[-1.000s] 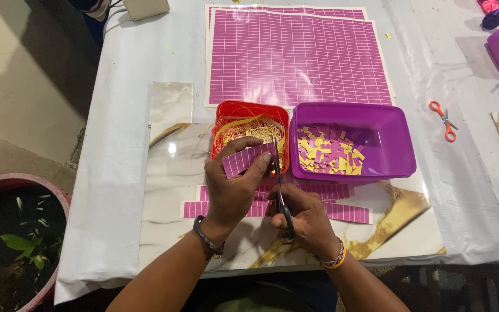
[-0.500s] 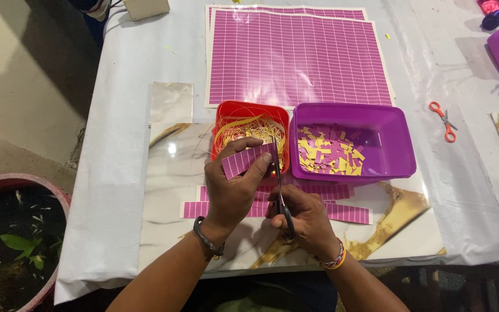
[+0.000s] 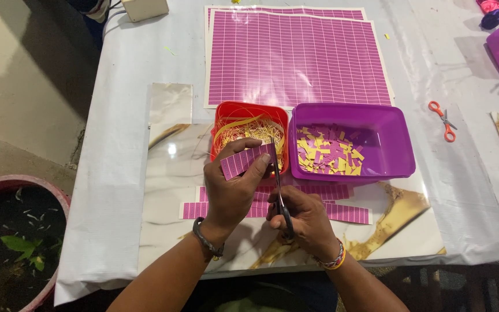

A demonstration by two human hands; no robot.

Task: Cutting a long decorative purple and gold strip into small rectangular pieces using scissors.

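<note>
Hardly anything has shifted since half a second ago: both hands sit where they were in front of the red tub [image 3: 249, 118], and the purple strip has stayed put over its near edge.

Left of the red tub stands a round pink planter [image 3: 27, 190] on the floor, off the counter [image 3: 122, 144]. The left hand [image 3: 232, 188], just in front of the red tub, has its grip closed on the purple strip [image 3: 248, 159], thumb on top and fingers beneath. This strip is a short row of small purple labels; its long axis runs left to right, tilted up toward the right, and its right end points at the scissors [image 3: 281, 196]. The right hand [image 3: 304, 222], nearer than the red tub, has its grip shut around the dark scissor handles, with the blades pointing away toward the tub and meeting the strip's right end. Behind the red tub lies a large square sheet [image 3: 295, 58] of purple labels in a white grid. Touching the red tub's right side is a purple tub [image 3: 399, 147] holding cut purple and yellow bits. Well right of it lie orange scissors [image 3: 443, 120].
</note>
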